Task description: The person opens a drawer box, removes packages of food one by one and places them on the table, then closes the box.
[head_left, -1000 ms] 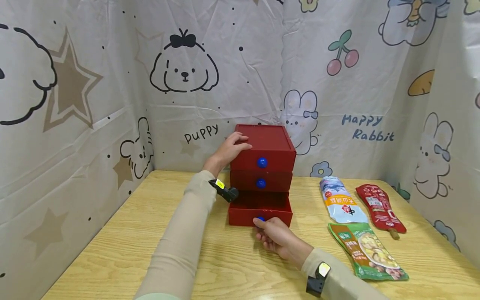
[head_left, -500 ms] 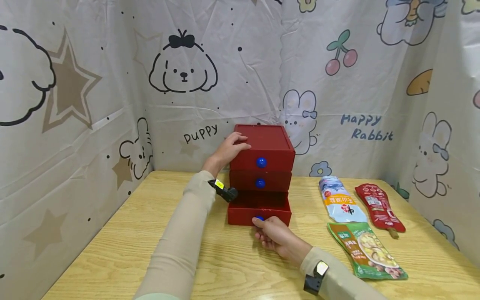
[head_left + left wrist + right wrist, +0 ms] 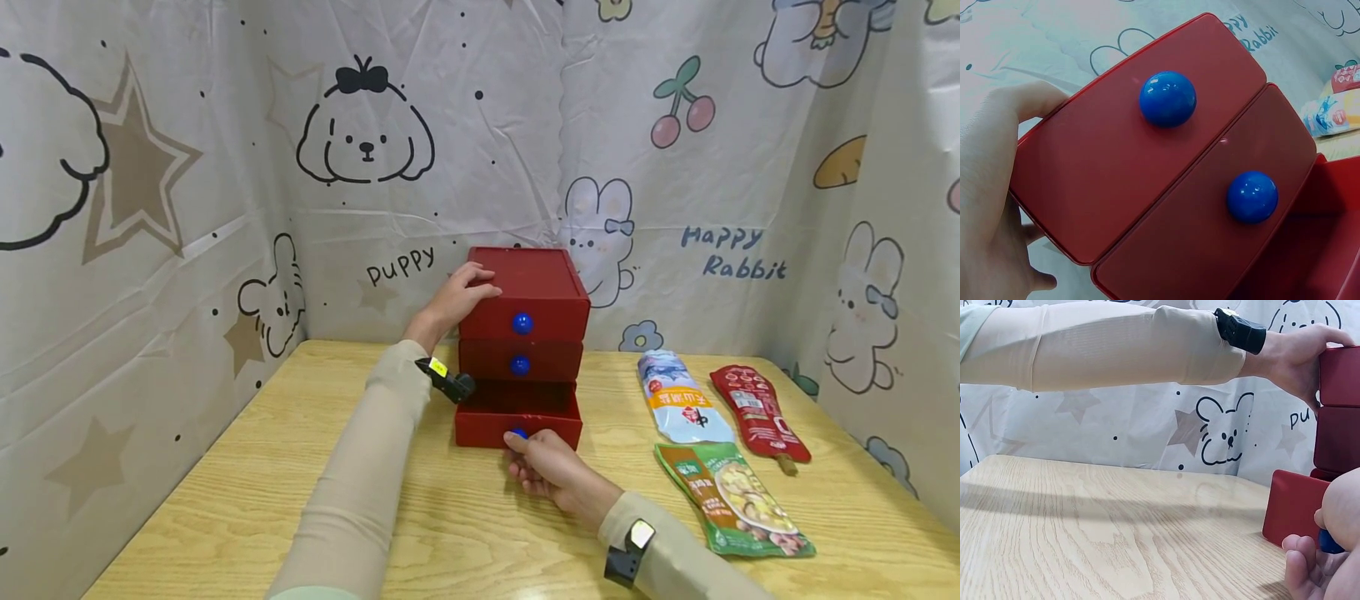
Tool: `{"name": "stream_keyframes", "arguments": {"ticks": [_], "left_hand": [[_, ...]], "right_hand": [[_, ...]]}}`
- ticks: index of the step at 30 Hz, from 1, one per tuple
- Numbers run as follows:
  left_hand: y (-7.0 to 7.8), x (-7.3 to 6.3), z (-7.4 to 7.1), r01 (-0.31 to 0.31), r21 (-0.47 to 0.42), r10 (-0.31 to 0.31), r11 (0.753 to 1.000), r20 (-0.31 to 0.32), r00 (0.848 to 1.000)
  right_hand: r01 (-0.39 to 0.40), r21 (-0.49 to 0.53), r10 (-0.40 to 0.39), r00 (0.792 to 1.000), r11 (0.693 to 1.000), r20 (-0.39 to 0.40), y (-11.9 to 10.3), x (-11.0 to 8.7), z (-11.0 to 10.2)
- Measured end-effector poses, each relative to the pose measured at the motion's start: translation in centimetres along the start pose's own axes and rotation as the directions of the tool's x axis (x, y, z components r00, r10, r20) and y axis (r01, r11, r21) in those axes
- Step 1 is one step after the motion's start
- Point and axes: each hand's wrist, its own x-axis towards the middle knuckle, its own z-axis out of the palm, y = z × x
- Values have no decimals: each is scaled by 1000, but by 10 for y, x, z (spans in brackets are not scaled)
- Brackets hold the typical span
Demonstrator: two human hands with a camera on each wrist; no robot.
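Observation:
A small red drawer cabinet [image 3: 528,279] with blue round knobs stands at the table's back. Its bottom drawer [image 3: 480,432] is pulled out, while the two upper ones are closed. My left hand [image 3: 450,304] grips the cabinet's upper left edge, thumb over the top and other fingers along the left side in the left wrist view. With my right hand [image 3: 551,471] I pinch the bottom drawer's blue knob [image 3: 1330,542] between thumb and fingers; the hand mostly covers it. The visible part of the drawer's inside [image 3: 525,397] shows nothing lying in it.
On the table's right lie a white, blue and orange pouch [image 3: 686,400], a red spouted pouch [image 3: 759,412] and a green and brown food packet [image 3: 735,500]. Printed cloth [image 3: 375,208] hangs behind and at both sides of the wooden table [image 3: 300,433].

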Motion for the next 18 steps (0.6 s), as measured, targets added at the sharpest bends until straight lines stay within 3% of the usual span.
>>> {"name": "stream_keyframes", "arguments": {"ticks": [11,18], "left_hand": [[-16,16,-1,18,-14,-18,1000,5,1000],[-8,8,0,17,-5,-17,1000,-2,1000]], "right_hand": [[1,-18,-1,1000,1000,-20,-1,1,3],[1,-18,-1,1000,1000,-28,-2,1,4]]}}
